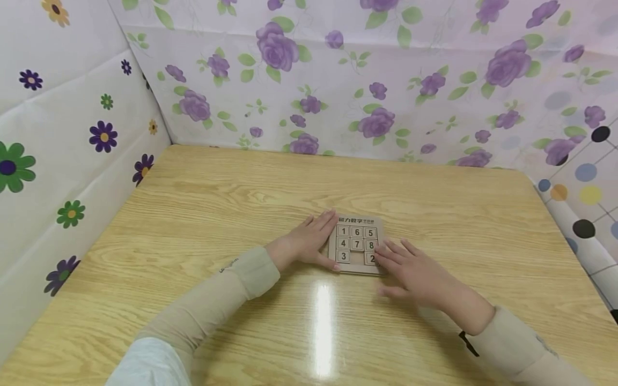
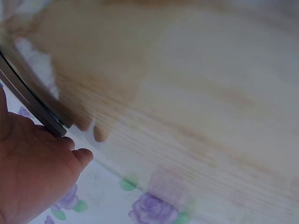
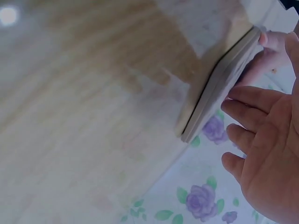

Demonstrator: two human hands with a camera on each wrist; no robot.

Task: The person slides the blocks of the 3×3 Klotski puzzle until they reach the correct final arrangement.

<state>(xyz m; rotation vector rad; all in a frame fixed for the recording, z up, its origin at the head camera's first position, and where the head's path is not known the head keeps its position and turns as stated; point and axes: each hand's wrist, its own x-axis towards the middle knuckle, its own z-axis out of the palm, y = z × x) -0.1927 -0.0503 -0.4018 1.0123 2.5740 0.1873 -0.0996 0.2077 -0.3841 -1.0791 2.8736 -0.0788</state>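
Note:
A square number sliding puzzle [image 1: 358, 267] lies flat on the table, its tiles reading 1 6 5, 4 7 8, then 3, a gap and 2. My left hand [image 1: 309, 241] holds the puzzle's left side, thumb at the lower corner and fingers along the upper left edge. Extended fingers of my right hand [image 1: 415, 271] touch the right side near tiles 8 and 2, its thumb apart from the board. In the left wrist view, the left hand [image 2: 37, 168] meets the board's edge [image 2: 30, 100]. The right wrist view shows the right hand [image 3: 266, 126] beside the board [image 3: 217, 86].
The wooden table [image 1: 241, 187] reflects a bright strip of light in front of the puzzle. A floral cloth [image 1: 338, 80] hangs behind the table, a daisy-patterned cloth [image 1: 72, 134] stands on the left and a dotted one [image 1: 579, 203] on the right.

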